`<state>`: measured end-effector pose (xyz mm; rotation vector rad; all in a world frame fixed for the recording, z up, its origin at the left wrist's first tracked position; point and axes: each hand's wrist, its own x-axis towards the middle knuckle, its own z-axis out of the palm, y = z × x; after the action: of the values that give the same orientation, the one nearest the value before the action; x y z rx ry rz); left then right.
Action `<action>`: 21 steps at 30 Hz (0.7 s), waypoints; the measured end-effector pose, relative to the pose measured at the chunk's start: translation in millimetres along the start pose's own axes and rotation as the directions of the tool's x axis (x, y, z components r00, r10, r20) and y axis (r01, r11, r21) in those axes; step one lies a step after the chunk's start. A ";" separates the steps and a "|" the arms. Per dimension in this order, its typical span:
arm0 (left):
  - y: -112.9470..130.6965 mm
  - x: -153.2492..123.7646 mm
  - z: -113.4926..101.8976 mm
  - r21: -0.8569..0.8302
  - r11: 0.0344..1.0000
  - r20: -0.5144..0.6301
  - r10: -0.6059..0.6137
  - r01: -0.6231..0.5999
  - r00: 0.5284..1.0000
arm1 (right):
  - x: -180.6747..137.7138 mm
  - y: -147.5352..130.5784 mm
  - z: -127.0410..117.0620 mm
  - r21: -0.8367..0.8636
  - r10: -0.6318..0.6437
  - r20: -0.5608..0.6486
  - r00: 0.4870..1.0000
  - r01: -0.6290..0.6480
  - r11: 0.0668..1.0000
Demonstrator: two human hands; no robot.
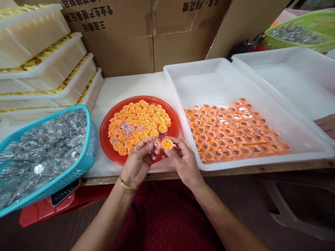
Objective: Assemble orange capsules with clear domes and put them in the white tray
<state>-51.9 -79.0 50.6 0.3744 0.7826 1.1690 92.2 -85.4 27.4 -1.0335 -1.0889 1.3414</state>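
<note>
My right hand pinches a small orange cup with a yellow filling just over the near rim of a red plate. My left hand, with a gold bangle at the wrist, is closed on a tiny clear piece held right beside that cup. The red plate carries several more open orange cups. To the right, a white tray holds rows of orange cups with clear covers.
A blue basket of clear plastic covers sits at the left. Stacked white trays with yellow pieces stand behind it. Cardboard boxes line the back. Another white tray and a green basket are at right.
</note>
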 end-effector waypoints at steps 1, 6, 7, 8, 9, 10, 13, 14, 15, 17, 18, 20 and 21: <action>-0.2 -0.3 -0.1 0.000 1.000 0.000 0.003 -0.003 1.000 | 0.2 -0.4 -0.6 -0.015 0.000 -0.003 1.000 0.000 1.000; 0.0 -2.0 1.6 0.004 1.000 0.007 0.007 -0.007 1.000 | -0.1 -0.4 -3.5 -0.043 0.010 0.002 1.000 -0.010 0.999; 0.2 -2.1 2.3 0.001 1.000 0.004 0.004 -0.004 1.000 | -0.4 0.1 -3.9 -0.034 0.013 0.004 1.000 -0.013 0.999; 0.5 -1.9 3.1 -0.004 1.000 -0.003 0.002 -0.002 1.000 | -0.6 0.5 -4.1 -0.023 0.015 0.005 1.000 -0.015 1.000; 0.7 -1.7 3.9 -0.009 1.000 -0.012 -0.002 0.002 1.000 | -0.7 0.6 -4.1 -0.011 0.015 0.005 1.000 -0.015 1.000; 0.8 -1.3 4.7 -0.014 1.000 -0.022 -0.008 0.007 1.000 | -0.8 0.2 -4.0 -0.003 0.014 0.004 1.000 -0.014 1.000; 0.9 -0.3 7.0 -0.032 0.999 -0.049 -0.035 0.034 0.998 | -0.6 -4.0 -3.0 -0.025 0.012 -0.001 1.000 -0.012 1.000; 0.6 -0.1 7.6 -0.043 0.998 -0.054 -0.045 0.043 0.998 | -0.4 -6.0 -2.5 -0.042 0.011 -0.002 1.000 -0.012 0.999; 0.3 0.0 8.2 -0.056 0.997 -0.056 -0.052 0.049 0.997 | -0.2 -8.0 -2.0 -0.058 0.010 -0.003 1.000 -0.010 0.998; -0.9 0.0 9.1 -0.079 0.995 -0.050 -0.061 0.057 0.997 | 0.1 -11.0 -1.2 -0.076 0.006 -0.003 1.000 -0.007 0.997; -1.6 -0.1 9.3 -0.088 0.994 -0.043 -0.062 0.058 0.997 | 0.1 -11.9 -1.0 -0.076 0.006 -0.004 1.000 -0.006 0.997; -3.0 -0.4 9.7 -0.100 0.993 -0.026 -0.062 0.059 0.998 | -0.1 -12.4 -0.7 -0.068 0.006 -0.006 1.000 -0.006 0.998; -3.7 -0.4 9.8 -0.104 0.993 -0.022 -0.063 0.060 0.998 | -0.3 -12.2 -0.7 -0.064 0.008 -0.009 1.000 -0.008 0.998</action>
<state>-42.4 -79.5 55.1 0.2484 0.7471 1.1536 95.5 -85.6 39.2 -1.0909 -1.1292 1.3146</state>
